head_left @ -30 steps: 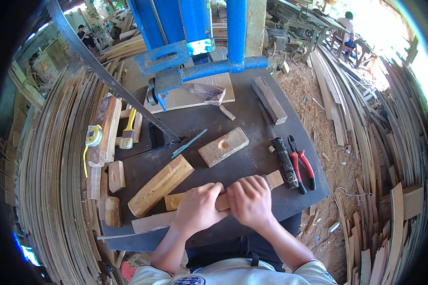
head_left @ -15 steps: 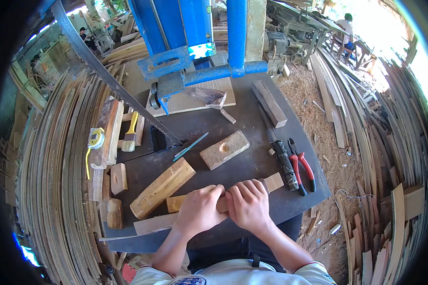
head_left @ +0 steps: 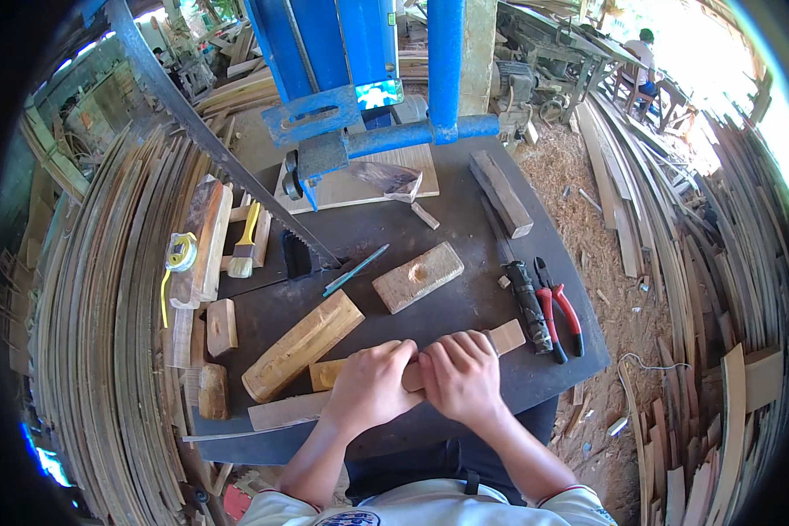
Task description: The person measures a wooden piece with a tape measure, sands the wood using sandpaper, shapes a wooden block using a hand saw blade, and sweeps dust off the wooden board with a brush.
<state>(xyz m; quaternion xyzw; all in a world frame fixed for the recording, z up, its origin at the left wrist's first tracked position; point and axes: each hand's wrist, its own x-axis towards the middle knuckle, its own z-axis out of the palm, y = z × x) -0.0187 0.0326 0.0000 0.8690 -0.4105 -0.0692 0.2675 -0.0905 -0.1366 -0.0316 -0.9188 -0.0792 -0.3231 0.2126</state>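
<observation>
At the front edge of the dark saw table (head_left: 447,326), my left hand (head_left: 373,386) and my right hand (head_left: 460,377) sit side by side. Both are closed around a brown piece of wood (head_left: 414,377), which shows between them; the rest of it lies under my fingers. A flat pale wood end (head_left: 507,337) sticks out past my right hand. Beside my left hand are a yellowish wood block (head_left: 326,375) and a long pale strip (head_left: 287,412), both partly covered by it. A thick wooden block (head_left: 302,345) lies farther left, and a rectangular block (head_left: 418,277) lies beyond my hands.
A toothed bandsaw blade (head_left: 228,162) runs down into the table under a blue machine frame (head_left: 445,70). Red-handled pliers (head_left: 560,311) and a dark-wrapped tool (head_left: 529,307) lie right; a pencil (head_left: 357,270), brush (head_left: 244,250) and tape measure (head_left: 181,252) lie left.
The whole view has shifted slightly, so the table things appear a little farther right. Both hands keep the same closed hold on the piece of wood.
</observation>
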